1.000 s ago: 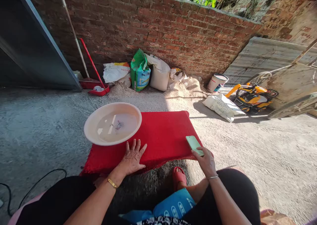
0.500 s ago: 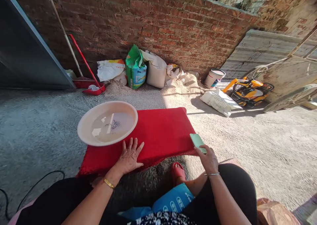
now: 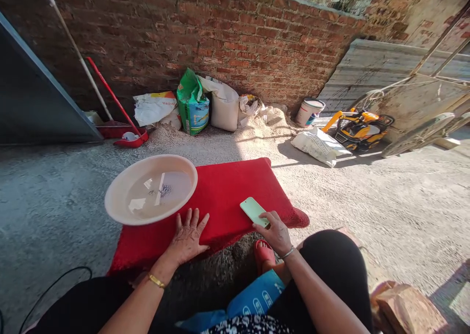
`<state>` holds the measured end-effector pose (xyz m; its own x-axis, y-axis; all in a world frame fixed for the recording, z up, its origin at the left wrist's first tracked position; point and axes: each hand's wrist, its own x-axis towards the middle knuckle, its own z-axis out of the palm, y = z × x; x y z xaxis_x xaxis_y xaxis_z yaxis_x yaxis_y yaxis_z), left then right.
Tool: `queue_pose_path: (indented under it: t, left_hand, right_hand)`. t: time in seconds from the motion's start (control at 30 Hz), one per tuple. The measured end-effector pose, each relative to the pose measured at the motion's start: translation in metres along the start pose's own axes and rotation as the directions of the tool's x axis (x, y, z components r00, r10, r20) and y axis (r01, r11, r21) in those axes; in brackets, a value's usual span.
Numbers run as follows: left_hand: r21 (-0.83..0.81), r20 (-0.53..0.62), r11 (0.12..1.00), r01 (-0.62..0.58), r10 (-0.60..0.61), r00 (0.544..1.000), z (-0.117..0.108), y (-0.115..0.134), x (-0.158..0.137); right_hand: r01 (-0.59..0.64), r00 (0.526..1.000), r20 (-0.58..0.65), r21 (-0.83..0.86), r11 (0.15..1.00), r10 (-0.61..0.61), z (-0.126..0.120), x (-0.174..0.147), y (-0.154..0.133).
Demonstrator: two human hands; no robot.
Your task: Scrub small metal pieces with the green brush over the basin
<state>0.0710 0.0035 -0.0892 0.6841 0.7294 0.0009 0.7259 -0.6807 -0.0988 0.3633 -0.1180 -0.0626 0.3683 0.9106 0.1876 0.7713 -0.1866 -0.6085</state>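
My left hand (image 3: 188, 239) lies flat with fingers spread on the red cloth (image 3: 223, 189), which covers a low table. My right hand (image 3: 274, 232) grips the lower end of a pale green phone (image 3: 252, 210) between thumb and fingers, over the right part of the cloth. Whether the phone touches the cloth I cannot tell. Just beyond my left hand, a pale pink basin (image 3: 116, 204) of clear water stands on the table's left end and overhangs it; a dark pattern shows at its bottom.
Against the brick wall (image 3: 257, 45) are a green sack (image 3: 194, 111), a white sack (image 3: 224, 111), a bucket (image 3: 309, 112) and a red dustpan (image 3: 134, 140). A toy excavator (image 3: 362, 131) stands right of a flat white bag (image 3: 319, 147). A black cable (image 3: 58, 280) lies at left.
My right hand has carried the phone leftward from the table's right edge to over the cloth. The cloth's right corner now shows. My left hand stays flat; the view has shifted slightly.
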Motion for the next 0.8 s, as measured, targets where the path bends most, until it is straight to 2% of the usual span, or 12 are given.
queue_pose_path:
  t: [0.1, 0.17, 0.23, 0.27, 0.33, 0.4, 0.47, 0.53, 0.6, 0.7, 0.77, 0.8]
  left_hand:
    - [-0.004, -0.003, 1.0, -0.005, 0.005, 1.0, 0.0, 0.001, 0.001]
    - [-0.009, -0.014, 1.0, -0.01, 0.01, 1.0, 0.0, 0.001, 0.001]
    - [-0.014, -0.027, 1.0, -0.011, 0.01, 1.0, 0.001, 0.001, 0.0]
    - [-0.017, -0.033, 1.0, -0.011, 0.01, 0.999, 0.001, 0.001, 0.0]
    - [-0.023, -0.038, 1.0, -0.01, 0.01, 0.999, 0.002, 0.0, 0.0]
    - [-0.026, -0.035, 1.0, -0.007, 0.007, 0.999, 0.002, 0.0, 0.0]
    - [-0.023, -0.024, 1.0, -0.003, 0.002, 1.0, 0.002, 0.0, 0.0]
    - [-0.016, -0.012, 1.0, 0.003, -0.003, 1.0, 0.002, 0.0, 0.0]
    - [-0.013, -0.002, 1.0, 0.006, -0.006, 1.0, 0.002, 0.0, 0.001]
    - [-0.015, 0.01, 1.0, 0.001, -0.001, 1.0, 0.0, 0.0, 0.001]
    - [-0.016, 0.012, 1.0, 0.001, -0.001, 1.0, -0.001, 0.001, 0.001]
    - [-0.015, 0.008, 1.0, 0.003, -0.003, 1.0, -0.001, 0.001, 0.001]
  right_hand:
    - [-0.185, 0.974, -0.153, -0.093, 0.978, 0.169, -0.02, 0.005, 0.029]
    - [-0.331, 0.914, -0.289, -0.121, 0.936, 0.286, -0.038, 0.007, 0.051]
    - [-0.394, 0.867, -0.373, -0.105, 0.913, 0.331, -0.05, 0.007, 0.066]
    - [-0.385, 0.862, -0.391, -0.087, 0.919, 0.324, -0.053, 0.005, 0.068]
    - [-0.298, 0.892, -0.368, -0.045, 0.953, 0.262, -0.049, -0.001, 0.063]
    - [-0.163, 0.954, -0.257, -0.003, 0.987, 0.157, -0.035, -0.011, 0.044]
    - [-0.016, 0.996, -0.089, 0.038, 0.999, 0.019, -0.017, -0.023, 0.02]
    - [0.104, 0.993, 0.053, 0.071, 0.992, -0.108, -0.003, -0.032, -0.002]
    - [0.16, 0.979, 0.115, 0.082, 0.984, -0.169, 0.004, -0.037, -0.012]
    - [0.102, 0.993, 0.048, 0.06, 0.993, -0.105, -0.005, -0.035, 0.001]
    - [-0.026, 0.995, -0.097, 0.017, 1.0, 0.027, -0.022, -0.028, 0.025]
    - [-0.113, 0.977, -0.185, -0.006, 0.994, 0.11, -0.032, -0.024, 0.037]
